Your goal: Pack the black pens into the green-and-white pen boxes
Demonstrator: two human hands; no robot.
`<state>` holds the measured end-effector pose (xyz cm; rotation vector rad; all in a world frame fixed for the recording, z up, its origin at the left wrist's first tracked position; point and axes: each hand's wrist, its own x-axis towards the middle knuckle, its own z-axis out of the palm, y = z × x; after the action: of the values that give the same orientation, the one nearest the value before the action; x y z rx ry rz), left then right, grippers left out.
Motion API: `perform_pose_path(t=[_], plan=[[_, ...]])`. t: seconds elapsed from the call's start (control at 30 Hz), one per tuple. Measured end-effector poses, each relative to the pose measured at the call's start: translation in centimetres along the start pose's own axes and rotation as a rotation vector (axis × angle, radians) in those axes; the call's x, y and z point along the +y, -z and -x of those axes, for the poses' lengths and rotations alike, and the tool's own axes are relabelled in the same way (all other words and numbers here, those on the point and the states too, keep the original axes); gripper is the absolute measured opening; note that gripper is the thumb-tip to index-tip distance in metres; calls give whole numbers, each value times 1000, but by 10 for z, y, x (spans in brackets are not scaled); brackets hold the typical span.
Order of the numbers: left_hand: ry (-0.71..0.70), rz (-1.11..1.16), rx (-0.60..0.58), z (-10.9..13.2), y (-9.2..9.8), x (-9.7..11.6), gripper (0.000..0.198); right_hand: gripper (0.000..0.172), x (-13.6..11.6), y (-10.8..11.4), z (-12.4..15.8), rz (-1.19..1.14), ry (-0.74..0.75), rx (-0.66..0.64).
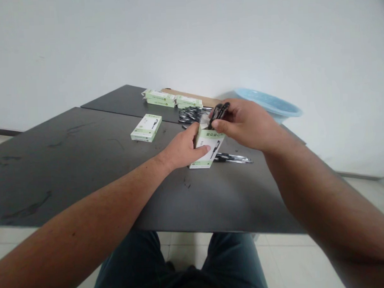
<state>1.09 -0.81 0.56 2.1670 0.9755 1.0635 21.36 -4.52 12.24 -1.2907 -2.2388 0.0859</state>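
Note:
My left hand grips a small pale green and white pen box, holding it tilted on the dark table with its top end open. My right hand is closed on a bundle of black pens, whose lower ends sit at the box's open mouth. A few loose pens lie on the table just right of the box, under my right hand.
Another closed pen box lies to the left. Two more boxes sit at the back beside a heap of loose pens. A light blue basin stands at the back right. My legs show below the table's near edge.

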Motion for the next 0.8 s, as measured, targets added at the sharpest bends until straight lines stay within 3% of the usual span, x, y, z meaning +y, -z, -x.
perform_pose_path(t=[0.03,0.17,0.23,0.43,0.67,0.73,0.8], plan=[[4,6,0,0,0,0,43,11,-1,0,0,42,-5,4],[8,55,-5,0,-1,-1,45,41,0,0,4,53,-40,60],[13,68,-12,0,-1,-1,47,46,1,0,9,43,-42,107],[13,41,-5,0,-1,0,50,33,7,-9,21,48,30,211],[-13,20,8,-1,0,0,56,23,34,-13,42,-83,-55,440],[-22,15,12,-2,0,0,56,22,48,-11,50,7,-139,398],[-16,-6,18,-2,0,0,56,23,63,-13,56,111,-206,198]])
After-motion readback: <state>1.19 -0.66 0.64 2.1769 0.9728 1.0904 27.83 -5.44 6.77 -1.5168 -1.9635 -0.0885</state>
